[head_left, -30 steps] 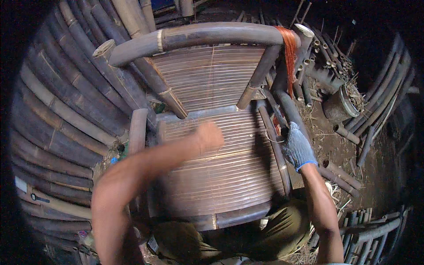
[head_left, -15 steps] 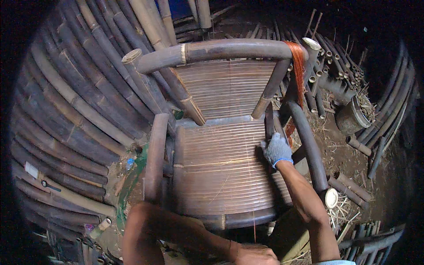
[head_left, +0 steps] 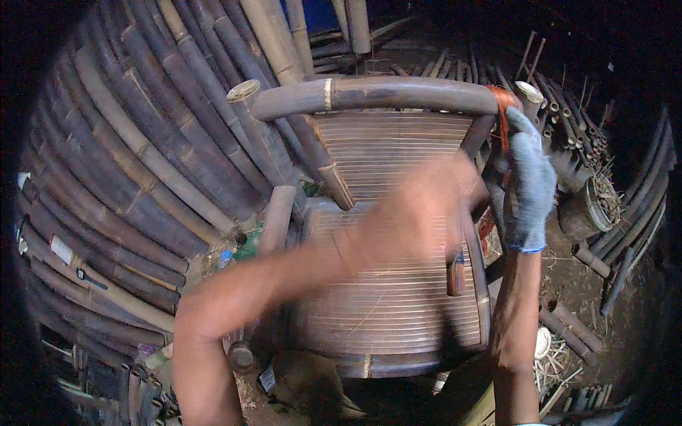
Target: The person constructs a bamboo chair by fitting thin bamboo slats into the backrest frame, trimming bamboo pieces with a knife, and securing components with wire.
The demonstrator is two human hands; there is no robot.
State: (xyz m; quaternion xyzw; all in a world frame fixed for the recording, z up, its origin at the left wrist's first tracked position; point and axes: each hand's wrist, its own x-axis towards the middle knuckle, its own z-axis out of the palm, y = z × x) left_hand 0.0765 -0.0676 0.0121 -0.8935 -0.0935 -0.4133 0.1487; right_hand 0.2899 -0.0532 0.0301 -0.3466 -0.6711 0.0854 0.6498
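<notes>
My left hand (head_left: 437,206), bare and blurred by motion, is closed above the seat of a dark bamboo chair (head_left: 405,92). A short brown-black handle (head_left: 455,275) sticks out below its fist; the rest of that tool is hidden. My right hand (head_left: 529,184) wears a grey-blue knitted glove and lies over the chair's right side. Its fingers stretch up towards a bundle of orange strands (head_left: 503,106) draped over the top rail's right end, and the fingertips appear to touch it. Narrow bamboo slats form the seat (head_left: 398,319) and backrest (head_left: 391,142).
Dark bamboo poles (head_left: 135,149) lean in rows at the left. Cut bamboo pieces (head_left: 568,121) are stacked at the far right, near a bucket (head_left: 586,209) of shavings. Short bamboo lengths (head_left: 572,326) and pale strips (head_left: 561,355) lie on the ground at the right.
My right hand has moved up from the seat's right edge to the orange strands. My left hand has risen from the lower edge to above the seat. The view has shifted slightly.
</notes>
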